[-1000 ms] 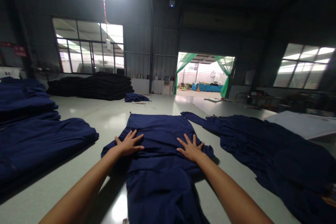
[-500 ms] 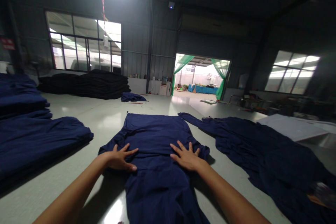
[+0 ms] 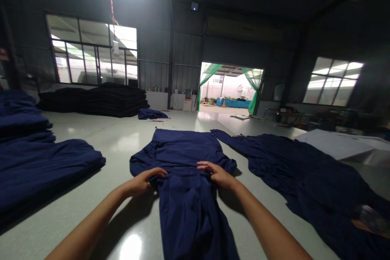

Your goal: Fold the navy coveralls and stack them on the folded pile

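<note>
A navy blue garment point(image 3: 186, 150) lies spread on the pale, glossy table, with its wide part at the far end and a narrower length running toward me. At its left side, my left hand point(image 3: 143, 180) has curled fingers closed on the cloth at the fold line. Opposite, my right hand point(image 3: 222, 175) pinches the right edge, fingertips over the top and thumb underneath. The cloth between both hands is gathered into creases. Parts of the fingers are tucked out of sight under the fabric.
Stacked navy garments point(image 3: 45, 170) sit at the left. More dark blue garments point(image 3: 292, 170) lie heaped on the right, beside white sheeting point(image 3: 338, 144). At the back are a black fabric stack point(image 3: 100, 99) and a small navy bundle point(image 3: 152, 113).
Both hands went from lying flat with spread fingers to curling around the garment's sides. The cloth has drawn in narrower at the middle and shifted slightly right.
</note>
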A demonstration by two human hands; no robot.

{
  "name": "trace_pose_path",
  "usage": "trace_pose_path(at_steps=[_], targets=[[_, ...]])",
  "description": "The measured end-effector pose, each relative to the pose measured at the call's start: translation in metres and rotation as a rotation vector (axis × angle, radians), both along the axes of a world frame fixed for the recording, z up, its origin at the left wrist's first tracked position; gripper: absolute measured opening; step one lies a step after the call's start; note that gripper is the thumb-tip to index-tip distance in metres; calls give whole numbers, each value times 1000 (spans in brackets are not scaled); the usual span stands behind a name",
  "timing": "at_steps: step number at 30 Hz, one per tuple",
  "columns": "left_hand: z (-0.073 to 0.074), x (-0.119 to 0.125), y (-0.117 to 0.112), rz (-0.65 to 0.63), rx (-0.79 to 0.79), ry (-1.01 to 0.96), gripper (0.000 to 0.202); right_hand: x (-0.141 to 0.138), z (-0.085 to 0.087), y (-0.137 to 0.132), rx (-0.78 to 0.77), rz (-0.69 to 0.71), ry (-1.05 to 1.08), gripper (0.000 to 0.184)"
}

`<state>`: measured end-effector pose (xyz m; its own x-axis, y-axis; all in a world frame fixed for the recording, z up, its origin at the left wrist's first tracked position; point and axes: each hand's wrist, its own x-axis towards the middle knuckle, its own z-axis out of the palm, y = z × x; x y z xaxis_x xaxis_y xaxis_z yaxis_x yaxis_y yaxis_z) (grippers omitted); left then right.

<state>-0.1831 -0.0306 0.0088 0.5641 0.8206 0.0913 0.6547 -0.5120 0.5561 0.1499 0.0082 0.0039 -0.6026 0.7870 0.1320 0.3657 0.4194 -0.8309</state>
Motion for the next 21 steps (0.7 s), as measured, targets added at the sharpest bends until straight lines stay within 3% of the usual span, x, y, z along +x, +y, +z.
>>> trace_pose_path(at_steps=[2, 5, 7, 8, 10, 12, 14, 15, 17, 19, 21], targets=[[1, 5, -5, -62, -105, 104, 67, 9, 0, -10, -88, 115, -57, 79], [-4, 21, -6, 56, -20, 201, 39, 14, -6, -18, -50, 60, -286, 66], [-8, 30, -2, 154, 51, 73, 19, 9, -14, -17, 51, -72, -277, 39], [-10, 33, 0, 218, 71, -17, 19, 6, -18, -15, 101, -169, -226, 27], [-12, 36, 3, 416, 85, -136, 20, -1, -25, -11, 187, -395, -133, 22], [-12, 35, 4, 657, 112, -112, 16, -5, -29, -8, 256, -604, -96, 18], [-8, 33, 1, 747, 182, -18, 21, -5, -27, -8, 300, -661, -82, 19], [-5, 31, -1, 710, 218, 22, 24, -2, -24, -10, 289, -626, -76, 24], [1, 27, -6, 512, 226, 72, 30, 5, -16, -15, 186, -445, -95, 35], [7, 24, -12, 306, 110, 135, 42, 14, -8, -21, 64, -214, -163, 50], [10, 24, -16, 197, -20, 225, 64, 18, -2, -26, 26, -79, -273, 68]])
